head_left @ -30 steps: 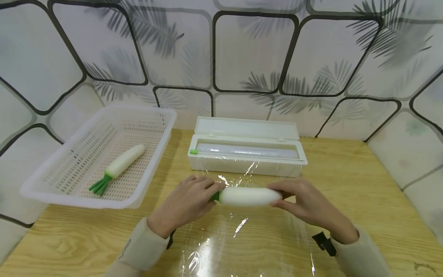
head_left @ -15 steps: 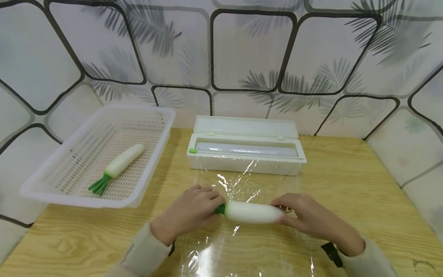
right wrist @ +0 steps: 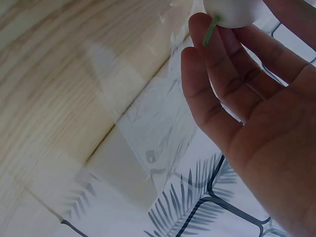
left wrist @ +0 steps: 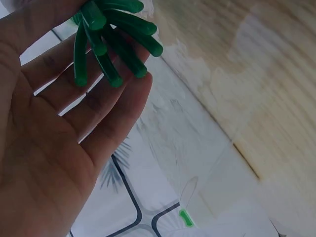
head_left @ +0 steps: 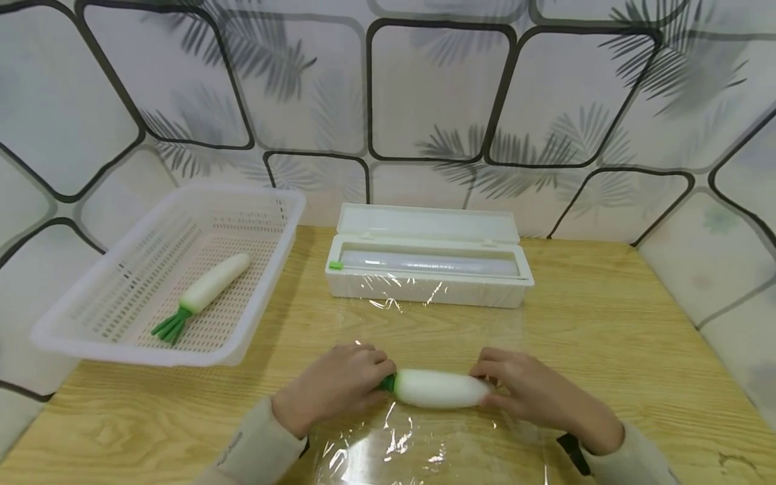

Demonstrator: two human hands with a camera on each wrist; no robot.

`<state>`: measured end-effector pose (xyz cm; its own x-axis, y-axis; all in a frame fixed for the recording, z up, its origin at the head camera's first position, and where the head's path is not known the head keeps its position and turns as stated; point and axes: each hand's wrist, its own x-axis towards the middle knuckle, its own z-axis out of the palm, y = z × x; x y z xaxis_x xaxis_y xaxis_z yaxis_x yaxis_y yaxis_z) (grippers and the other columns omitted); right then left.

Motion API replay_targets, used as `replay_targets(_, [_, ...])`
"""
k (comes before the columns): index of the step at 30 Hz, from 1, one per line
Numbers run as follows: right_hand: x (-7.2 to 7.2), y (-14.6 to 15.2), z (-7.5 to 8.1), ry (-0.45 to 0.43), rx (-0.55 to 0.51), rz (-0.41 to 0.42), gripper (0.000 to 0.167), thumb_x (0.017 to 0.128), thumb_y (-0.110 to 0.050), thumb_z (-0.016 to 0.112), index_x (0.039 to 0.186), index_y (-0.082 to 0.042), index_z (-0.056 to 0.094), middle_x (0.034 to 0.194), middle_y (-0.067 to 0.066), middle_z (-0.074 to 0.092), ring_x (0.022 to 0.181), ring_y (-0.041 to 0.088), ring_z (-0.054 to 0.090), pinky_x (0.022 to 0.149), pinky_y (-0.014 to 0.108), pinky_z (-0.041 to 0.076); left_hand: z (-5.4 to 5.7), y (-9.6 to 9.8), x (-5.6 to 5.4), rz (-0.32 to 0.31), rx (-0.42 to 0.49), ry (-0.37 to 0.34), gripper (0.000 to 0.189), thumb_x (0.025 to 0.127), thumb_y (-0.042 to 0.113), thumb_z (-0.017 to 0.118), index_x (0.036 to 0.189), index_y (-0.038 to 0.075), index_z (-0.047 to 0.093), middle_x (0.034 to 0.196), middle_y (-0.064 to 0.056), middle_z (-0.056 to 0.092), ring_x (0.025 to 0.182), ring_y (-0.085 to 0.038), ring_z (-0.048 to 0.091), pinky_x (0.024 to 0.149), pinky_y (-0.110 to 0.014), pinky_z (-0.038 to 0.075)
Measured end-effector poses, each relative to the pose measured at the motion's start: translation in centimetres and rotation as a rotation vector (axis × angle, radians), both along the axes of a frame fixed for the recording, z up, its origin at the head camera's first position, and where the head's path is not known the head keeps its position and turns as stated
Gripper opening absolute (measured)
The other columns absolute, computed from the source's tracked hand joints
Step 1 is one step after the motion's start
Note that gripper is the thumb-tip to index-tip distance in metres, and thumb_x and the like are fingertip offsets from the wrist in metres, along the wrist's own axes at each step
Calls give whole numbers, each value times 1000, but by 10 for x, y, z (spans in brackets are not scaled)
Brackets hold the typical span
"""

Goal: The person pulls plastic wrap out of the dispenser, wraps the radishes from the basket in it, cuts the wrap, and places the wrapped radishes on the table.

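A white radish (head_left: 439, 389) lies crosswise between both hands over a sheet of clear cling film (head_left: 394, 444). My left hand (head_left: 339, 380) holds its leafy end; in the left wrist view the cut green stalks (left wrist: 113, 44) poke out between thumb and fingers. At the other end, my right hand (head_left: 536, 391) grips the tapered tip (right wrist: 234, 12), where a small green root shows in the right wrist view. The film runs back beneath the radish to a white dispenser box (head_left: 424, 291), whose lid stands open on the film roll (head_left: 430, 263).
On the left stands a white perforated basket (head_left: 133, 357) with a second radish (head_left: 212, 283) in it. A green slider (head_left: 335, 265) sits at the left end of the box's edge. Behind the wooden table (head_left: 606, 303) rises a patterned wall (head_left: 442, 87).
Both hands have brought the radish toward the person, down in the head view. The bright creases in the film have shifted; basket and box stay in place.
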<state>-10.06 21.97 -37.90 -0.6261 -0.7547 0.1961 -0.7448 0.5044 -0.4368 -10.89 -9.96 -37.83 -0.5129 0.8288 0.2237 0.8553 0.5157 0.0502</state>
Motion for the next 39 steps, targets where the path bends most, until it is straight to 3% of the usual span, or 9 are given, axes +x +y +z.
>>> replay_targets(4, [-2,-1,-3,-7,36,17,27,84,-13,83,107,-4,73,99,-5,64,83,2,56,67,25,54,-2,1,1,6,-19,-38,18,86,22,82,93,10,70,86,3,67,73,-7,60,65,-19,51])
replay_targets(11, [-4,-3,-6,-68,69,4,25,88,-11,80,110,-4,73,102,-4,64,86,4,59,70,27,55,-5,1,1,44,-48,-96,17,87,20,80,97,9,71,89,1,68,76,-9,62,68,-21,53])
replay_targets(18, [-2,-2,-4,-71,127,-39,30,90,-17,78,115,-2,71,104,0,66,89,8,62,73,30,57,-6,0,2,97,-118,-10,26,87,32,81,100,11,74,99,-2,70,90,-16,64,78,-30,56])
replay_targets(23, [-2,-1,-4,-71,128,-40,31,91,-19,77,115,-1,70,104,0,65,89,7,61,72,31,57,-7,0,2,105,-142,8,28,87,35,80,102,12,74,99,-1,70,90,-15,65,79,-32,55])
replay_targets(28, [1,3,-2,-18,113,-66,34,88,-18,80,117,-3,70,110,3,66,93,15,64,76,35,58,-5,-3,2,115,-112,8,34,88,39,79,108,12,73,105,-2,68,97,-17,63,83,-34,56])
replay_targets(32, [4,7,-1,97,63,-75,38,82,-13,85,116,-3,70,112,4,66,96,20,67,76,35,59,-2,-11,3,113,-55,59,36,87,39,79,111,12,72,108,-2,66,101,-19,62,85,-36,56])
replay_targets(36, [9,13,0,213,7,-62,43,74,-7,89,112,-3,69,108,2,65,92,18,67,73,32,59,-2,-23,5,81,3,160,30,84,33,82,103,12,71,100,0,64,91,-16,61,76,-32,55])
replay_targets(39, [14,20,2,211,-9,-58,44,70,-2,89,110,-6,69,105,0,64,89,15,66,69,30,57,-1,-33,9,48,35,195,23,83,29,84,91,14,69,88,4,62,79,-12,58,67,-25,50])
